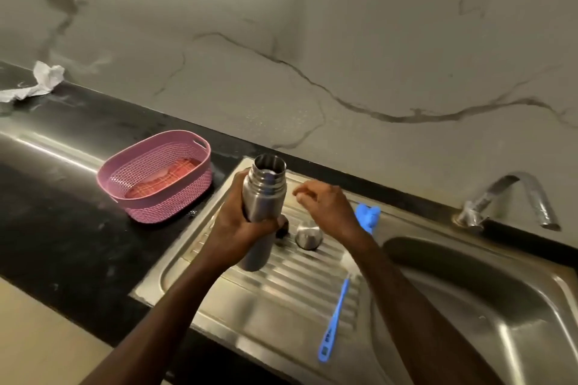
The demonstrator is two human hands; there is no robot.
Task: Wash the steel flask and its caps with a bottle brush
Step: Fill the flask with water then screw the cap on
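Flask (262,197): upright over draining board (281,297), mouth open, ready for brushing.
Left hand (237,228): fingers clamped round flask body, steadying it.
Right hand (325,206): fingers loosely curled, empty, above steel cap (308,236).
Brush (336,317): lying within reach.

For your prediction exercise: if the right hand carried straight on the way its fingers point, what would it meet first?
Probably the steel flask: the right hand has its loosely curled fingers pointing left at the threaded neck, with only a small gap showing between them. Depth is unclear from one view.
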